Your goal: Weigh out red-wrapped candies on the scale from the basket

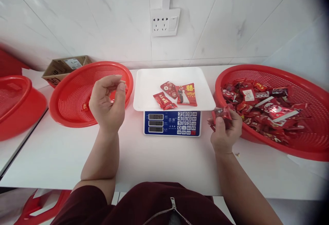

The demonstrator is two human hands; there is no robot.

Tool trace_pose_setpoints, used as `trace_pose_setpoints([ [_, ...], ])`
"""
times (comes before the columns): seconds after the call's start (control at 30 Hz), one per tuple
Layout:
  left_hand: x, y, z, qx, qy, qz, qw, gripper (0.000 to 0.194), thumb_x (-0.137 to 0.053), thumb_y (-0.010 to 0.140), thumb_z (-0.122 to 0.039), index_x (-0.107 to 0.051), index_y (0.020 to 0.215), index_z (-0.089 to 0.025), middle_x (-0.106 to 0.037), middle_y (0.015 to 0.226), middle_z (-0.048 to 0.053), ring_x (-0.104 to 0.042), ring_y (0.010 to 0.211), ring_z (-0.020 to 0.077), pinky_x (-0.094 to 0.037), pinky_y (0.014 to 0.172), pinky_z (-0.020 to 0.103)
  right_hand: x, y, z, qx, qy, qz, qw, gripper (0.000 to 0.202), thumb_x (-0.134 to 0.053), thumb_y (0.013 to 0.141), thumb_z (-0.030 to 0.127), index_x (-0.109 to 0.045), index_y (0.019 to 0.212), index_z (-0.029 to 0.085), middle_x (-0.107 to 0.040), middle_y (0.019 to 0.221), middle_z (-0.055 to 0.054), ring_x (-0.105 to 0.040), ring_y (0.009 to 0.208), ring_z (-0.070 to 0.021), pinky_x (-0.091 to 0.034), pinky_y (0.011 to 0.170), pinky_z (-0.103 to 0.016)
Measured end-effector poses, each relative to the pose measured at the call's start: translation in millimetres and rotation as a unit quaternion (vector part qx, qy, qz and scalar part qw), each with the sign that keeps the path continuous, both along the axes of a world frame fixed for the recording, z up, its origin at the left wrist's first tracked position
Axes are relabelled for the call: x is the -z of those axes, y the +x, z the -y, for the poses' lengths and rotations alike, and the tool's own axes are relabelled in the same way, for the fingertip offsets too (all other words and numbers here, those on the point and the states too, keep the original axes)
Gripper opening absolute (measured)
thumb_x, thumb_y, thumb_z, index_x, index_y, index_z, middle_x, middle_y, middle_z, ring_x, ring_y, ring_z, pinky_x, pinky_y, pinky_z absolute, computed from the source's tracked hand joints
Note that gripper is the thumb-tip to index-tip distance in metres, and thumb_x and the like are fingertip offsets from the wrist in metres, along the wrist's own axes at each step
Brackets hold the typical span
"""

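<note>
A white tray (146,91) tops a blue electronic scale (172,129). Three red wrapped packets (186,95) lie on the tray. Over the front right edge of the left red basket (69,105), my left hand (109,103) is raised, its fingers curled and bent inward; what is between them, if anything, is hidden. My right hand (226,129) grips red candy packets (223,113) beside the tray's front right corner, close to the right red basket (244,129). That basket holds a heap of red wrapped candies (272,110).
An open cardboard box (63,68) stands behind the left basket. More red plastic baskets (17,105) are at the far left. A power socket (165,23) is on the tiled wall. A tiny gold scrap (238,154) lies on the white table (167,163).
</note>
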State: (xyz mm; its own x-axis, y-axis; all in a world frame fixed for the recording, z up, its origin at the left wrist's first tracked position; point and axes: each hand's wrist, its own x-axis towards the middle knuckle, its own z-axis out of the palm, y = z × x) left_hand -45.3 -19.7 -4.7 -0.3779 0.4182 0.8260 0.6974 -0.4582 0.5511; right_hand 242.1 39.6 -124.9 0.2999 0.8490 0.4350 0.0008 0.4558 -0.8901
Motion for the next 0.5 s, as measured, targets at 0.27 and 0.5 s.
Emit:
trace_pose_setpoints([
  [0.27, -3.1, 1.8, 1.2, 0.039, 0.024, -0.004, 0.999, 0.017, -0.059, 0.086, -0.019, -0.063, 0.101, -0.027, -0.064, 0.085, 0.0, -0.066, 0.078, 0.0144, -0.056, 0.07, 0.035, 3.3, 0.1, -1.8, 0.007, 0.009, 0.012, 1.0, 0.033, -0.067, 0.078, 0.036, -0.059, 0.107, 0.024, -0.066, 0.096, -0.003, -0.06, 0.055, -0.0095, -0.054, 0.056, -0.028],
  [0.5, -3.6, 1.2, 1.8, 0.043, 0.03, -0.006, 0.999, 0.017, -0.058, 0.086, -0.018, -0.063, 0.101, -0.026, -0.064, 0.084, 0.0, -0.066, 0.077, 0.0137, -0.055, 0.069, 0.032, 5.9, 0.3, -4.2, 0.018, 0.001, 0.015, 1.0, 0.035, -0.067, 0.076, 0.037, -0.058, 0.106, 0.022, -0.065, 0.096, -0.004, -0.061, 0.055, -0.0099, -0.053, 0.054, -0.028],
])
